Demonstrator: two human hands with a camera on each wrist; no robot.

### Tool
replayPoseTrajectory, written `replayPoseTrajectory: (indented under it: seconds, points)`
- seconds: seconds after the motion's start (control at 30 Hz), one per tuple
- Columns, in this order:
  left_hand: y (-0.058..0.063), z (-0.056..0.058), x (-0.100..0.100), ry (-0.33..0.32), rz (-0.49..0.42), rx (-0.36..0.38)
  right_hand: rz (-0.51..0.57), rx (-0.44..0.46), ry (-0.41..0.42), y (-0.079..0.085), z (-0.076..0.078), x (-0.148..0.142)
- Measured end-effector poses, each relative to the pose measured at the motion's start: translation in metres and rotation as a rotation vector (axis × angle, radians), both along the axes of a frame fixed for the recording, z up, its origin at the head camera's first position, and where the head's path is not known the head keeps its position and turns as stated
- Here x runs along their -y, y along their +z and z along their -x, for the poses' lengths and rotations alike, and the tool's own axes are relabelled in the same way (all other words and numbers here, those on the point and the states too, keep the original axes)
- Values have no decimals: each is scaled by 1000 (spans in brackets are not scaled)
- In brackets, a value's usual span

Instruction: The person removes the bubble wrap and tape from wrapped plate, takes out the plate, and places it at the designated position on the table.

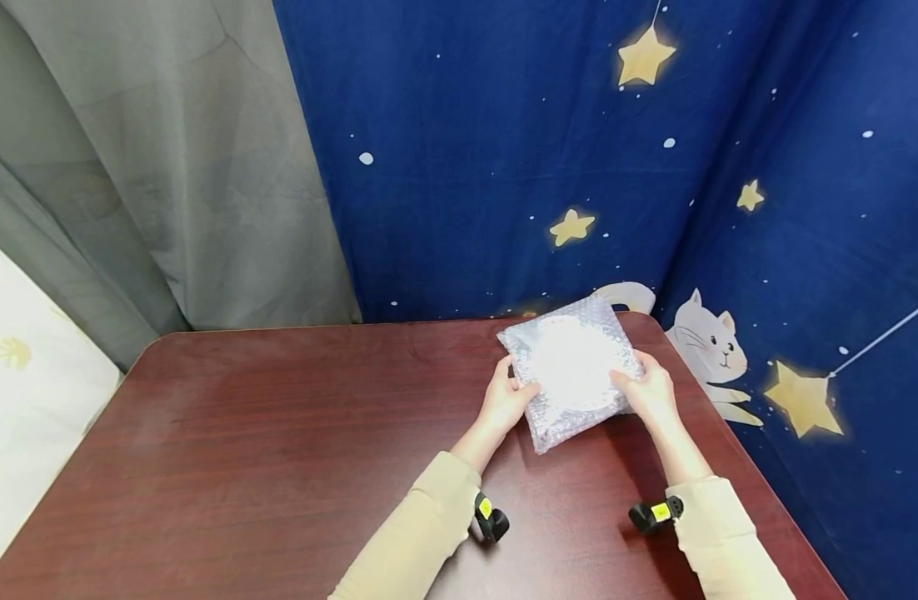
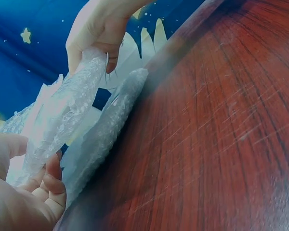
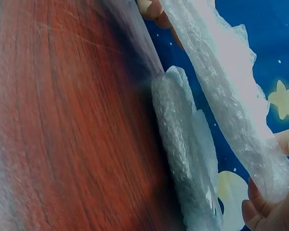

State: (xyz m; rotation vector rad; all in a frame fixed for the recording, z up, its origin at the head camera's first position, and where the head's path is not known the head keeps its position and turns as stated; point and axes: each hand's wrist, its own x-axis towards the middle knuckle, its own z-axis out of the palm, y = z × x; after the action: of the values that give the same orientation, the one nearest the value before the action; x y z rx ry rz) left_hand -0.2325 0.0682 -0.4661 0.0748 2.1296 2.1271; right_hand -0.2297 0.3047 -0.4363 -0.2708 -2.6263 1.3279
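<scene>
Head view, left hand (image 1: 506, 398) and right hand (image 1: 649, 390) pinching bubble-wrap pouch (image 1: 575, 362), contents unclear

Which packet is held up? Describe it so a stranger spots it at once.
Find the red-brown table, then its far right corner, by the blue starry curtain. There the left hand and right hand grip a squarish bubble-wrapped packet by opposite sides. Being held up sets it apart from the other packet, which rests on the table.

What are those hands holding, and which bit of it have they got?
A bubble-wrap packet, by two opposite side edges: the left hand pinches one edge, the right hand the other.
</scene>
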Motion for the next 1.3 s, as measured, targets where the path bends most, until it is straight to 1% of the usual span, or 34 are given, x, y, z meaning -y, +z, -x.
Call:
replayPoseTrajectory:
  seconds: [0.2, 0.47, 0.7, 0.8, 0.93, 1.13, 1.3]
  points:
    - [2, -1, 8, 9, -15, -1, 3, 3, 10, 2, -4, 7]
    - [3, -1, 23, 22, 39, -20, 11, 10, 21, 4, -9, 20]
    - [2, -3, 38, 13, 60, -35, -68, 32, 27, 6, -15, 31]
    - [2, -5, 43, 13, 90, -30, -30, 37, 44, 6, -16, 35]
    - [6, -7, 51, 15, 118, -24, 41, 25, 68, 7, -18, 40]
    - [9, -11, 63, 17, 137, -31, 33, -17, 80, 7, -21, 50]
    - [12, -15, 74, 12, 143, -38, 34, -18, 85, 6, -25, 59]
